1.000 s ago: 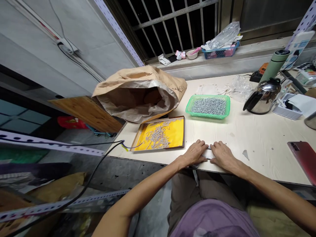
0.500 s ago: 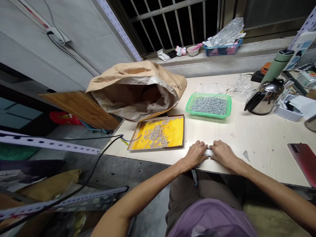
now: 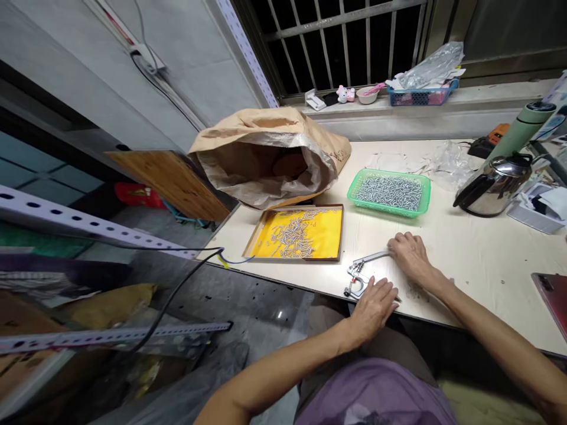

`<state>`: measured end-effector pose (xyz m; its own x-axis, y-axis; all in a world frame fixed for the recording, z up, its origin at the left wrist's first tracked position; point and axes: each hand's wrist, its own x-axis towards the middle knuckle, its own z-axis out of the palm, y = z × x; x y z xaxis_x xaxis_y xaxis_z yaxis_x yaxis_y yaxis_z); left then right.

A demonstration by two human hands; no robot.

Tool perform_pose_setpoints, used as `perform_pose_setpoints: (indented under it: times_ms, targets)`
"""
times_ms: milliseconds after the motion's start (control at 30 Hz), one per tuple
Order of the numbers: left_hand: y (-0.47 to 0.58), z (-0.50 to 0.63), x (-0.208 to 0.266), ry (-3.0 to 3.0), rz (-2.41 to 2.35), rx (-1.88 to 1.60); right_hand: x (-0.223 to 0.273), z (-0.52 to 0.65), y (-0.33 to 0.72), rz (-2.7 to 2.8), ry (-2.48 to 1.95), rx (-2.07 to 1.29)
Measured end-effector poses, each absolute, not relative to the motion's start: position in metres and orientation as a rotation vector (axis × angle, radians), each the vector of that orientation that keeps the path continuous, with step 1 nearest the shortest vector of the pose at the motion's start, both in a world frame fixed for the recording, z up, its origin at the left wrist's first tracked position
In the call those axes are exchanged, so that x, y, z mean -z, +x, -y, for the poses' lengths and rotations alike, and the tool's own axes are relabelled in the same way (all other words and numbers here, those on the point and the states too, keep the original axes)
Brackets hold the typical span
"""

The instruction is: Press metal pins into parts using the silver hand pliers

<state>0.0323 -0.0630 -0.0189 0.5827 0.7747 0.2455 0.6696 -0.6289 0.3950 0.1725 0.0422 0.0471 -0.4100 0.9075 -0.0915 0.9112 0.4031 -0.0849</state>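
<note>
A silver metal hand tool like pliers (image 3: 353,281), with a C-shaped jaw and two spread handles, lies at the table's front edge. My left hand (image 3: 374,308) is closed over its lower handle, whose tip pokes out past the fingers. The end of the upper handle goes under the curled fingers of my right hand (image 3: 408,252). Left of the tool sits a shallow tray (image 3: 341,236) lined with a yellow sheet (image 3: 326,241), bearing a heap of small metal pins (image 3: 296,236). Similar small silver pieces (image 3: 390,192) fill a green plastic basket (image 3: 354,199) behind my hands.
A large brown paper sack (image 3: 341,147) lies with its mouth facing me behind the tray. At right stand a steel kettle (image 3: 498,186), a green flask (image 3: 522,130) and a red phone (image 3: 551,295). A black cable (image 3: 177,295) hangs off the table's left side.
The tool's handles, previously mostly hidden under both hands held close together, are now spread apart. My right hand has moved away from the edge, my left nearer it. The view has shifted left.
</note>
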Motion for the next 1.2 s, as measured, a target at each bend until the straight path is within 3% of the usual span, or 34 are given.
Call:
perform_pose_setpoints:
  times_ms: [200,367,533,633,733,867,1100,1200]
  targets:
    - [0.032,0.064,0.037,2.559,-1.160,-0.498,-0.042,-0.024,0.110,-2.964,0.805,0.346]
    - [0.029,0.068,0.044,2.636,-1.103,-0.536,-0.025,-0.028,0.080,-3.037,0.641,0.279]
    - [-0.007,0.047,0.016,2.716,-1.149,-0.734,-0.052,-0.056,0.099,-3.500,0.945,0.325]
    - [-0.053,0.005,-0.003,2.573,-1.670,-0.766,-0.083,-0.093,0.134,-3.636,1.357,0.127]
    - [-0.100,-0.045,-0.020,2.230,-2.255,-0.479,-0.101,-0.131,0.170,-3.451,1.737,-0.226]
    - [-0.134,-0.088,-0.032,1.951,-2.489,-0.059,-0.092,-0.147,0.197,-3.163,1.927,-0.461]
    - [-0.139,-0.102,-0.038,1.972,-2.403,0.077,-0.047,-0.065,0.184,-3.302,1.526,0.193]
    - [-0.128,-0.087,-0.042,1.963,-2.264,-0.167,-0.035,-0.024,0.181,-3.190,1.440,0.456]
